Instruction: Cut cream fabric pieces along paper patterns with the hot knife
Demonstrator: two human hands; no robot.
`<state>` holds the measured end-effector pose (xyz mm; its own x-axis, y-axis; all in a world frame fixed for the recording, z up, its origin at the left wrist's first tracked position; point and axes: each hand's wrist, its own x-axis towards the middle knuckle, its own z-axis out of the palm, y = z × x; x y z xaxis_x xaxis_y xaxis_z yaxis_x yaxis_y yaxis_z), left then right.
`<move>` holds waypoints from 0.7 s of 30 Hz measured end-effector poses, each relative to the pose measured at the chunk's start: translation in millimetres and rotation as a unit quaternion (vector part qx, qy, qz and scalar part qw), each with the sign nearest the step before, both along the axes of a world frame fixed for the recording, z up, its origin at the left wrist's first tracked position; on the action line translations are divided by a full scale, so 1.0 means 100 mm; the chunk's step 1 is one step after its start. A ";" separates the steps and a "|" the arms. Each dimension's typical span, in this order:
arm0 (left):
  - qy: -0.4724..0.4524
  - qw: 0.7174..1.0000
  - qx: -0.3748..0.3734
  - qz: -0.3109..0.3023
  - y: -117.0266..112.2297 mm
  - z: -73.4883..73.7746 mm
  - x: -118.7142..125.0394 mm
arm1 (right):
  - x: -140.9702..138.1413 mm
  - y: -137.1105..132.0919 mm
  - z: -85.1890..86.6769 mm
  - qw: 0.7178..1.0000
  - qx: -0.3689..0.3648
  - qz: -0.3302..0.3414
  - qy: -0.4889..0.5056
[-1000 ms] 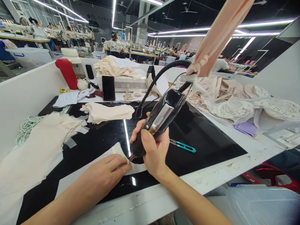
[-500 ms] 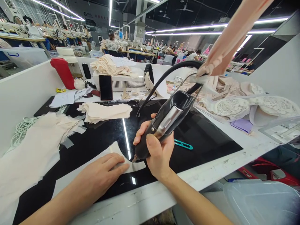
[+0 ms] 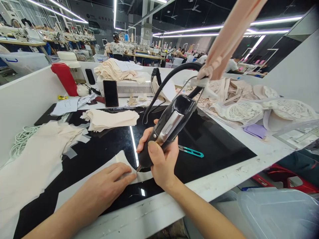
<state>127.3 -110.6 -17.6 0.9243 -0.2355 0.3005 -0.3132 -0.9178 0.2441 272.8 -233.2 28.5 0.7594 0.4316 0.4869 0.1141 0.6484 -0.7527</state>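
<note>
Black desk (image 3: 224, 146), cream fabric panel (image 3: 121, 157) under the hands.
Left hand (image 3: 109, 182) spread flat on it; right hand (image 3: 161, 162) clenched round a corded electric cutter (image 3: 166, 127), tip edged closer to the left fingertips (image 3: 133, 176); teal snips (image 3: 191, 152) just right.

Teal snips (image 3: 191, 152) lie on the black mat (image 3: 219, 146).

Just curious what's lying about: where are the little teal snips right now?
In the head view, the teal snips lie flat on the black worktop, just right of the right hand gripping the black power tool.
</note>
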 end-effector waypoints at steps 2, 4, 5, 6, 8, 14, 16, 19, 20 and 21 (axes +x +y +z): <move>0.006 1.000 0.002 -0.001 0.00 0.00 0.00 | -0.01 0.02 0.01 1.000 -0.004 -0.004 0.005; 0.008 1.000 0.003 -0.004 0.00 -0.01 0.00 | -0.01 0.03 0.02 1.000 -0.006 -0.007 0.010; 0.008 1.000 0.004 -0.004 0.00 -0.02 0.00 | -0.01 0.03 0.03 1.000 -0.006 -0.004 0.011; 0.006 1.000 0.004 -0.003 0.00 -0.02 0.00 | 0.00 0.03 0.03 1.000 -0.006 0.001 0.010; 0.004 1.000 0.002 0.000 0.01 -0.02 0.00 | 0.02 0.02 0.02 1.000 0.000 0.012 0.003; 0.023 0.999 -0.025 -0.002 0.08 0.06 0.07 | 0.12 -0.10 0.01 0.999 -0.028 -0.023 -0.035; 0.005 1.000 -0.021 0.005 0.12 0.09 0.12 | 0.16 -0.15 0.04 0.996 -0.050 -0.039 -0.057; 0.000 1.000 0.004 0.021 0.14 0.12 0.21 | 0.27 -0.24 0.08 0.990 -0.091 -0.070 -0.083; 0.009 1.000 0.008 0.028 0.14 0.13 0.23 | 0.31 -0.28 0.08 0.986 -0.105 -0.088 -0.094; 0.022 0.999 0.010 0.036 0.13 0.13 0.26 | 0.36 -0.32 0.08 0.980 -0.116 -0.116 -0.111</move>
<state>153.0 -97.1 -4.8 0.9513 -0.1739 0.2544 -0.2359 -0.9421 0.2382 308.7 -265.0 36.9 0.7371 0.3783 0.5599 0.4155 0.3998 -0.8170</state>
